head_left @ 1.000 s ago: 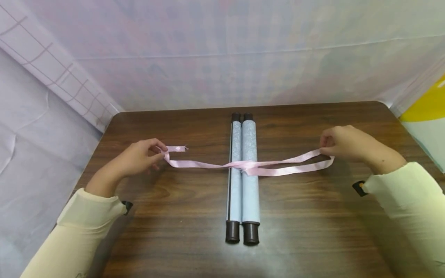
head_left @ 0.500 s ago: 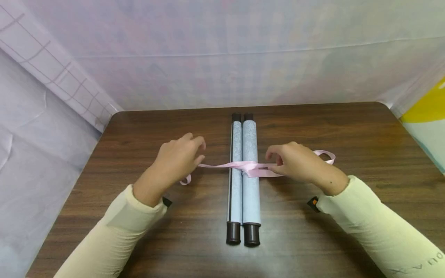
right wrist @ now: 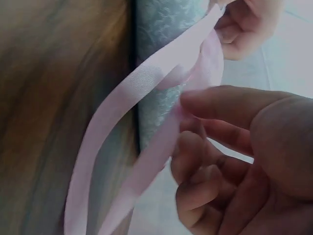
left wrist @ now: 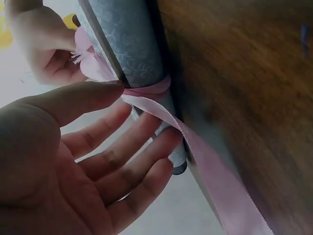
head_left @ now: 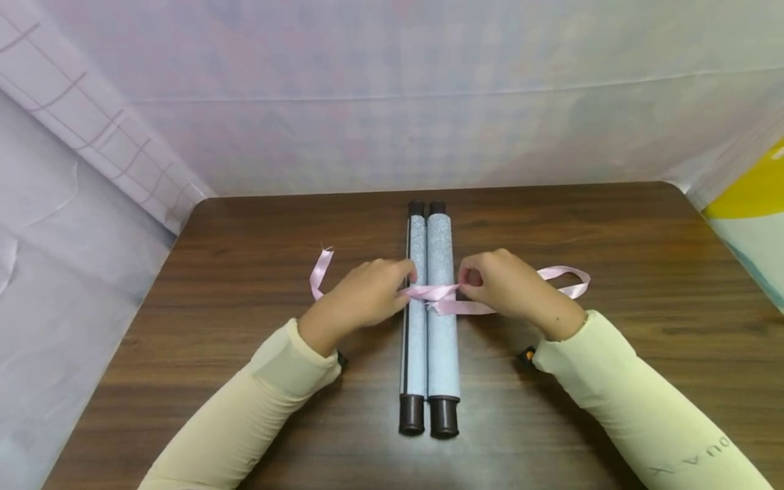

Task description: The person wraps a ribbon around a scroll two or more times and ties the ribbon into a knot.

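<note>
Two pale blue rolled scrolls with dark end caps, the left scroll (head_left: 416, 361) and the right scroll (head_left: 443, 361), lie side by side on the table, their ends toward and away from me. Around their middle runs a pink ribbon (head_left: 435, 292), crossed on top. At the left scroll's side, my left hand (head_left: 364, 296) pinches one ribbon strand between thumb and fingers; its loose tail hangs past the fingers in the left wrist view. My right hand (head_left: 511, 289) pinches another strand by the right scroll, its other fingers curled. A frayed ribbon end (left wrist: 78, 55) shows near the crossing.
The brown wooden table (head_left: 294, 435) has a rounded far right corner. A pale curtain-like sheet (head_left: 398, 122) hangs behind it, with a grid-patterned strip (head_left: 92, 109) on the left. A yellow patch (head_left: 753, 184) shows at the right edge.
Both hands have come inward from the wide-apart ribbon ends to the scrolls, now gripping the ribbon near its crossing. The ribbon's tail and loop lie loose behind the hands. The scrolls stay in place.
</note>
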Tool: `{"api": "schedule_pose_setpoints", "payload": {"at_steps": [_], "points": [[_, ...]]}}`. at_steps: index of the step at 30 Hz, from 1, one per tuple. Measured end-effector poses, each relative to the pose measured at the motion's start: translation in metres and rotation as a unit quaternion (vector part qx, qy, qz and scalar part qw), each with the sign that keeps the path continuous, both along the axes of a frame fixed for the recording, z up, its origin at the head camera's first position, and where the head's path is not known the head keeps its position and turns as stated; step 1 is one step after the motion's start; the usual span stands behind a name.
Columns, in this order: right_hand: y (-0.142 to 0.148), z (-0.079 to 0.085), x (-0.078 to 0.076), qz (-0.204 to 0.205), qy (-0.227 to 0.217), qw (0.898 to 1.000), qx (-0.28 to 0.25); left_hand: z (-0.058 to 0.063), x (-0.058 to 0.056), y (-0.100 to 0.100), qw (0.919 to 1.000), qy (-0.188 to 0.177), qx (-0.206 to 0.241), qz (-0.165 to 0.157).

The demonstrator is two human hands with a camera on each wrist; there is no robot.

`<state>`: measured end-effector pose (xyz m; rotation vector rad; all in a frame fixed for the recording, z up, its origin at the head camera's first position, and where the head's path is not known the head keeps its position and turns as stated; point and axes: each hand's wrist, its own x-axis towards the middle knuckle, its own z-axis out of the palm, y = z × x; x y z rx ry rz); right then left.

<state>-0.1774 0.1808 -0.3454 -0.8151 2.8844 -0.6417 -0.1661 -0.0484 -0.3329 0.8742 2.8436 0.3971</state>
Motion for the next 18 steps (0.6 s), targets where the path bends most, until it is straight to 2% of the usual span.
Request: {"api": "schedule_pose_setpoints", "payload": {"at_steps": [4, 8, 11, 14, 18], "points": [[-0.009, 0.002, -0.003, -0.013, 0.034, 0.998, -0.052, -0.002, 0.001, 0.000, 0.9997, -0.018, 0.015, 0.004], [-0.018, 0.003, -0.004, -0.028, 0.052, 0.994, -0.095, -0.002, 0.003, 0.001, 0.9993, -0.014, 0.032, 0.012], [-0.019, 0.005, -0.003, -0.040, 0.053, 0.992, -0.111, -0.003, 0.004, 0.002, 0.9984, 0.000, 0.055, 0.014], [-0.019, 0.006, 0.000, -0.050, 0.049, 0.990, -0.120, -0.001, 0.005, 0.005, 0.9963, -0.003, 0.085, 0.008], [-0.020, 0.005, 0.002, -0.047, 0.055, 0.989, -0.131, 0.002, 0.007, 0.008, 0.9916, -0.033, 0.125, 0.003]]}}
